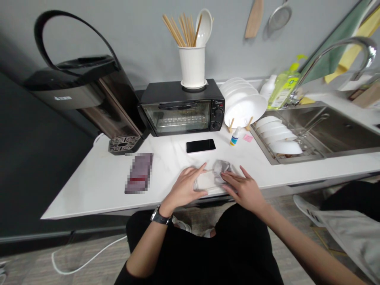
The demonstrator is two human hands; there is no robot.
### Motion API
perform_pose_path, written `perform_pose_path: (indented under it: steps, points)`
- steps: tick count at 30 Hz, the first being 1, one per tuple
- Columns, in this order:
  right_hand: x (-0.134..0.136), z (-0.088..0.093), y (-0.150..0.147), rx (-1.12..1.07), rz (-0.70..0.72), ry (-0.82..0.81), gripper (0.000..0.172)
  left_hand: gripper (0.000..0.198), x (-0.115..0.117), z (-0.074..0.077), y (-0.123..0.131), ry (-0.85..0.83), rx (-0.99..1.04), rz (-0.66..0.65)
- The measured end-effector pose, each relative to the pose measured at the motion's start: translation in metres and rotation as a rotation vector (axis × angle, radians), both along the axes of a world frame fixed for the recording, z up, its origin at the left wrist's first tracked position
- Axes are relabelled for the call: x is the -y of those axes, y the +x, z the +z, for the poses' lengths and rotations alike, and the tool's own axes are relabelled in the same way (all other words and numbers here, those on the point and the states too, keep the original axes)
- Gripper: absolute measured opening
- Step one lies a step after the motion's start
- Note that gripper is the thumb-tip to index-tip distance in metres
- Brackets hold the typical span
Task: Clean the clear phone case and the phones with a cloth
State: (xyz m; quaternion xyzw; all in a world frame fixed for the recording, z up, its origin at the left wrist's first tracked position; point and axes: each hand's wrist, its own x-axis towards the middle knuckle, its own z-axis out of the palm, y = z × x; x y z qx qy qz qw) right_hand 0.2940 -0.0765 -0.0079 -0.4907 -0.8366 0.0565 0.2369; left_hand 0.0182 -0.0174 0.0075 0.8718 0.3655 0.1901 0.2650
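The left hand had its thumb and forefinger spread around the near-left end of a pale packet; the right hand laid its fingers on crumpled film at the packet's other end. How firmly either gripped could not be told. The packet lay between them on the counter, close to the front edge, legs just below. Beyond the grip, a strip of counter reached to the phone; the small bottle stood beyond the right hand. Leftward, more counter separated the left hand from a purple thing, blurred into pixels. Fingers hid parts of packet and film, whose boundary was hard to see. Right of the grip, the sink and another person were cut off.
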Motion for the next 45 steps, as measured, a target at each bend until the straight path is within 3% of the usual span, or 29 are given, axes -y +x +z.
perform_pose_path:
  steps: [4, 6, 8, 11, 14, 17, 20, 23, 26, 29, 31, 34, 39, 41, 45]
  points:
    - [-0.001, -0.004, -0.059, -0.035, 0.127, -0.005, 0.069, 0.103, 0.002, -0.002, -0.001, 0.022, -0.008, 0.013]
    - [0.004, -0.002, -0.075, -0.078, 0.22, -0.061, 0.069, 0.102, 0.004, -0.003, -0.004, 0.024, -0.021, 0.028]
    - [0.009, 0.0, -0.066, -0.1, 0.265, -0.125, 0.056, 0.104, 0.005, -0.003, -0.005, 0.02, -0.035, 0.036]
    - [0.011, 0.004, -0.018, -0.088, 0.241, -0.163, 0.035, 0.11, 0.005, -0.002, -0.003, 0.013, -0.035, 0.024]
    - [0.001, 0.005, 0.02, -0.027, 0.142, -0.101, 0.032, 0.109, 0.002, -0.001, 0.0, 0.01, -0.02, 0.007]
    - [-0.012, 0.005, 0.008, 0.02, 0.094, -0.03, 0.043, 0.104, 0.0, -0.002, 0.001, 0.023, -0.014, -0.007]
    - [-0.016, 0.004, -0.039, -0.035, 0.213, -0.041, 0.057, 0.098, 0.0, -0.002, -0.002, 0.025, -0.009, -0.017]
    - [-0.009, 0.006, -0.062, -0.12, 0.348, -0.116, 0.054, 0.1, 0.001, 0.0, -0.006, 0.011, -0.015, -0.017]
    - [-0.005, 0.01, -0.031, -0.112, 0.383, -0.162, 0.04, 0.105, 0.002, 0.001, -0.007, 0.001, -0.027, -0.009]
    - [-0.012, 0.016, 0.022, -0.032, 0.31, -0.12, 0.035, 0.107, 0.0, 0.001, -0.005, -0.015, -0.022, -0.024]
    - [-0.02, 0.018, 0.04, 0.037, 0.254, -0.072, 0.037, 0.107, -0.002, 0.0, -0.003, -0.017, -0.02, -0.033]
    - [-0.027, 0.016, 0.019, 0.084, 0.246, -0.054, 0.052, 0.104, -0.003, 0.0, 0.0, 0.0, -0.019, -0.029]
    - [-0.012, 0.01, -0.047, -0.038, 0.416, -0.092, 0.068, 0.101, -0.001, 0.0, -0.003, 0.004, -0.012, -0.017]
    - [-0.005, 0.012, -0.04, -0.061, 0.436, -0.122, 0.061, 0.104, 0.0, -0.001, -0.005, 0.006, -0.007, -0.01]
    - [-0.008, 0.022, 0.02, -0.011, 0.362, -0.156, 0.043, 0.111, -0.002, -0.003, -0.004, -0.005, 0.0, -0.035]
